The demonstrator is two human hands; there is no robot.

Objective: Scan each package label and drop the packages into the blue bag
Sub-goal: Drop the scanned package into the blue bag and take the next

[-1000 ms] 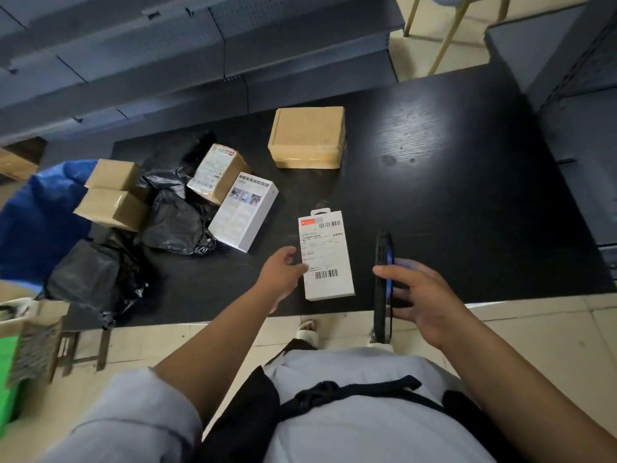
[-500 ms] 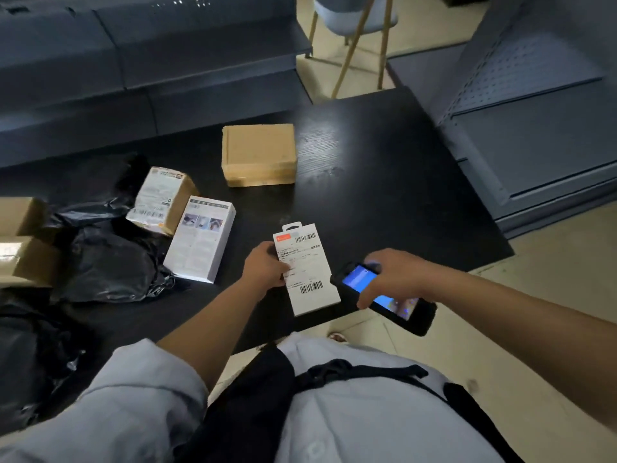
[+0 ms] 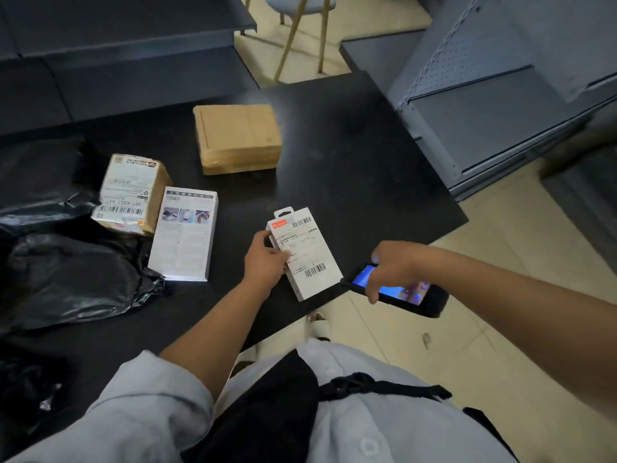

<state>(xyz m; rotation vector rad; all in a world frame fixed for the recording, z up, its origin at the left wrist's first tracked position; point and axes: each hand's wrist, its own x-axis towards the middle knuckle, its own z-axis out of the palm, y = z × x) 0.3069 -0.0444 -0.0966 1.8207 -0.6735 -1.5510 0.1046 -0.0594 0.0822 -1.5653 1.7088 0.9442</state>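
The small white package (image 3: 305,253) sits near the centre of the frame, at the near edge of the black table (image 3: 350,162), its lower end jutting past that edge; its label faces up, with one barcode near the top and another near the bottom. My left hand (image 3: 265,260) grips its left long side, thumb on the label and fingers curled under. Just to the right, my right hand (image 3: 389,265) holds the black scanner (image 3: 399,292) from above, fingers wrapped over its lit blue screen; the device hangs over the pale floor (image 3: 500,262), its front tip close to the package's lower right corner. Left of centre lies a larger white box (image 3: 183,238), flat on the table, and touching its upper left corner is a cardboard box with a white shipping label (image 3: 128,192). Above centre stands a plain brown cardboard box (image 3: 237,138), apart from the others. Crumpled black plastic bags (image 3: 66,279) fill the left edge of the frame. Grey metal shelving (image 3: 500,95) rises in the upper right, and chair legs (image 3: 293,35) show at the top
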